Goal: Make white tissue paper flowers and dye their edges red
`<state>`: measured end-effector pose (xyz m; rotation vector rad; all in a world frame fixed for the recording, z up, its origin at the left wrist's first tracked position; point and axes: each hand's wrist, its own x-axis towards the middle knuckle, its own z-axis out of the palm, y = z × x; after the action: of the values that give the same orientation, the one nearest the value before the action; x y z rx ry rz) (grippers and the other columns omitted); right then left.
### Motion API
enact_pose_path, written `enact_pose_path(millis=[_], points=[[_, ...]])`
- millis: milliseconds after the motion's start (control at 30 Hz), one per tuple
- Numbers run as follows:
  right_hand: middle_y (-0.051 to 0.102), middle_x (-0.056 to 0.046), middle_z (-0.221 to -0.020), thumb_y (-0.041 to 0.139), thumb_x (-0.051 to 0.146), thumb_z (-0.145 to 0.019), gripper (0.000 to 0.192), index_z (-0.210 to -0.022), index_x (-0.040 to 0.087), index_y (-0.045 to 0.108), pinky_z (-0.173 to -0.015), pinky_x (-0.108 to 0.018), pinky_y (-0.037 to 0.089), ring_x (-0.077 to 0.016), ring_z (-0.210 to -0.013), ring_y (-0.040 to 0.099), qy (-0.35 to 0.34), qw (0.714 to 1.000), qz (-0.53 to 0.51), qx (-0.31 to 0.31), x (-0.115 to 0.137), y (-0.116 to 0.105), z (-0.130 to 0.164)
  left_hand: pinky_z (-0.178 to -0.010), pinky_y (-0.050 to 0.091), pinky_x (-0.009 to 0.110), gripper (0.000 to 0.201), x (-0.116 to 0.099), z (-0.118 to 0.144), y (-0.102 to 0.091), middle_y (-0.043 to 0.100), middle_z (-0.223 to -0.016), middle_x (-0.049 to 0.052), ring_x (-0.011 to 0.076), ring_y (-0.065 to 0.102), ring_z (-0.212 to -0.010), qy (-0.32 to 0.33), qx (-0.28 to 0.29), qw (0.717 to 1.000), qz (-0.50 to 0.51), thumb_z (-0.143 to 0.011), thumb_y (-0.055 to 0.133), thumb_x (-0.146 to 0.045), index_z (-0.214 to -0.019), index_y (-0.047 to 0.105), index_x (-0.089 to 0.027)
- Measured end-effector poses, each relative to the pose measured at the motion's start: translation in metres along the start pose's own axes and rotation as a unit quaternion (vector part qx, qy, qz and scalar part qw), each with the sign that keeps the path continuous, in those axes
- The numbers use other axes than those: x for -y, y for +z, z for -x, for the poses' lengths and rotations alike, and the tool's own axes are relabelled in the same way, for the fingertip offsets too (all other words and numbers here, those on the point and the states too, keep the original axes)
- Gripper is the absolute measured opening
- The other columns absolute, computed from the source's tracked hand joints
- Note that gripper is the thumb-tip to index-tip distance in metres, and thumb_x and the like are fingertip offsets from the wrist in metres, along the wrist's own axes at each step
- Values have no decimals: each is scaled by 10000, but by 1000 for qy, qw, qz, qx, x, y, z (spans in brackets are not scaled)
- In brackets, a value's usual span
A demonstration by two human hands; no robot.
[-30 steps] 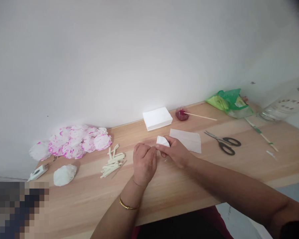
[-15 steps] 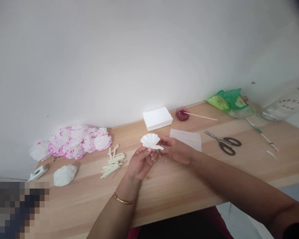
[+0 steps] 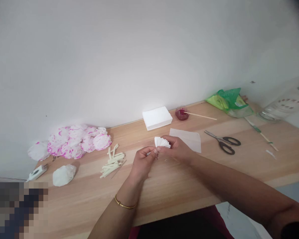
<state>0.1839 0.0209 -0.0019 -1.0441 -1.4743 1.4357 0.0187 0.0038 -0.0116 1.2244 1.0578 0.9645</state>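
A pale wooden tabletop (image 3: 179, 186) is running along a white wall. Just in front of the tissue stack (image 3: 157, 118), both hands are pinching a pleated white tissue fan (image 3: 161, 142): left hand (image 3: 142, 162) gripping its base, right hand (image 3: 177, 149) closing around the folds. The gathering looks underway; fixing the pinched base probably needs steady pressure.

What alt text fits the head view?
Over a wooden table, the right hand and left hand pinch a white pleated paper fan. Pink-edged paper flowers lie to the left, scissors to the right, a paper stack by the wall.
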Motion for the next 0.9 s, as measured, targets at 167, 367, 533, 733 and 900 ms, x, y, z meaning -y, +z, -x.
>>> enact_pose_path(millis=[167,367,533,733,900], points=[[450,58,-582,670,429,-724,292,-707,182,517,-528,-231,296,-93,-556,383,35,998,-6,-49,-9,5,-3,-780,425,313,183,-1,1,-4,669,-770,48,154,580,-738,261,-88,892,-358,-870,514,-237,-868,686,-176],[435,75,-522,663,448,-729,312,-728,196,480,-497,-234,287,-88,-499,365,63,992,-81,-75,-7,15,0,-932,376,378,189,0,0,-1,601,-628,15,129,535,-619,359,-115,776,-505,-857,475,-136,-871,661,-172],[499,54,-597,707,427,-692,322,-790,183,521,-536,-232,316,-93,-559,425,67,991,-114,4,-2,10,0,-789,420,302,195,-1,-1,-3,627,-709,33,143,556,-699,208,-71,928,-301,-865,492,-243,-816,668,-173],[506,52,-719,798,323,-605,424,-934,185,568,-584,-226,350,-84,-629,469,95,981,-138,103,-12,1,-4,-636,408,243,216,2,-9,-6,484,-507,-41,73,436,-504,-7,-62,979,196,-704,692,-345,-686,624,-142],[619,3,-771,783,320,-628,373,-905,171,583,-731,-301,433,-151,-755,579,72,978,-167,106,-6,3,-3,-513,309,206,243,4,-5,-2,501,-500,-19,67,417,-486,-56,9,973,225,-694,708,-340,-661,610,-120]])
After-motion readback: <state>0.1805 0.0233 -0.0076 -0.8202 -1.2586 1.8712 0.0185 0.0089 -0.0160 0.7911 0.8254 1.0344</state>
